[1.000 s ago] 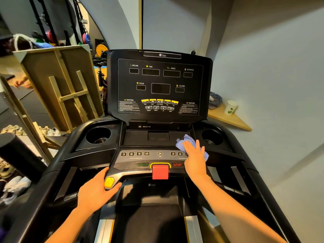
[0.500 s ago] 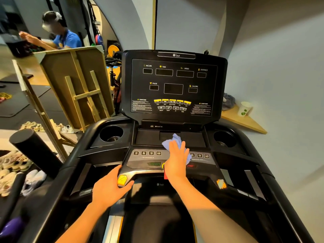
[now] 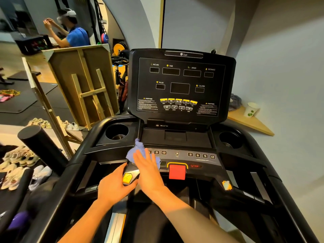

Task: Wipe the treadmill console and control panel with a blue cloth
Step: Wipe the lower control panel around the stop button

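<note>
The black treadmill console (image 3: 180, 85) stands upright with dark displays and yellow buttons. Below it lies the grey control panel (image 3: 201, 157) with numbered keys, a fan button and a red stop key (image 3: 177, 171). My right hand (image 3: 149, 171) lies flat with straight fingers on the blue cloth (image 3: 135, 151), pressing it on the panel's left end, over the left number keys. My left hand (image 3: 114, 188) grips the left handle end beside its yellow pad (image 3: 127, 178).
Round cup holders (image 3: 116, 132) (image 3: 229, 139) flank the tray under the console. A wooden frame (image 3: 84, 85) leans at the left, with shoes (image 3: 15, 165) on the floor. A paper cup (image 3: 251, 109) sits on a corner shelf at the right. A person sits far back left.
My right hand has slid the cloth leftward across the panel, from its right side past the stop key to the left number keys. My left hand has kept its hold on the handle.
</note>
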`<state>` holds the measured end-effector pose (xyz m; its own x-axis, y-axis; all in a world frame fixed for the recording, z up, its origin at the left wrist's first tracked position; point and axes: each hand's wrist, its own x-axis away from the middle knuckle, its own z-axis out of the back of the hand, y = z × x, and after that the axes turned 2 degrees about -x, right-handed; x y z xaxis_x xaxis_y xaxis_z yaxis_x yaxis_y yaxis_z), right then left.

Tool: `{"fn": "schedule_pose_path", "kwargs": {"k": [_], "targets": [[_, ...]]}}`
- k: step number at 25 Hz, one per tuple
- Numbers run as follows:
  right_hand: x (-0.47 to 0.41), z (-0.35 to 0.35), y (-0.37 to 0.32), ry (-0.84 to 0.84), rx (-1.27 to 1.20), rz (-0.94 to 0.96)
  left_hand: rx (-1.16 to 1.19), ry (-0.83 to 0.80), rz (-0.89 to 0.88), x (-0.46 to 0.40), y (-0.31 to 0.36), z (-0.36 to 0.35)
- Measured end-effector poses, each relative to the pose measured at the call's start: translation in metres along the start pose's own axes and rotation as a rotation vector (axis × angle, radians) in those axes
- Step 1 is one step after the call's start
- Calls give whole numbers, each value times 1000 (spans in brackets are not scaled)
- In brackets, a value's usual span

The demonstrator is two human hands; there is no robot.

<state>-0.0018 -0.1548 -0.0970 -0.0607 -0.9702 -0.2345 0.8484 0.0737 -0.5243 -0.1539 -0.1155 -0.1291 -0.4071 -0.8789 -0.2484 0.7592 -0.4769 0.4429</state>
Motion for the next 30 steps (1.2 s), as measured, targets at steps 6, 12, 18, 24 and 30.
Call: {"fn": "schedule_pose_path", "kwargs": {"k": [6, 12, 18, 24, 30], "targets": [[11, -14, 20, -240, -71, 126, 37, 2, -38, 3, -3, 1], [22, 15, 20, -351, -64, 239, 90, 6, -85, 4, -9, -6], [24, 23, 52, -385, 72, 353, 138, -75, -38, 1, -15, -9], [54, 66, 98, -319, 121, 285, -55, -42, 35, -1, -11, -8], [91, 99, 139, -245, 7, 57, -58, -79, 61, -1, -6, -4]]}}
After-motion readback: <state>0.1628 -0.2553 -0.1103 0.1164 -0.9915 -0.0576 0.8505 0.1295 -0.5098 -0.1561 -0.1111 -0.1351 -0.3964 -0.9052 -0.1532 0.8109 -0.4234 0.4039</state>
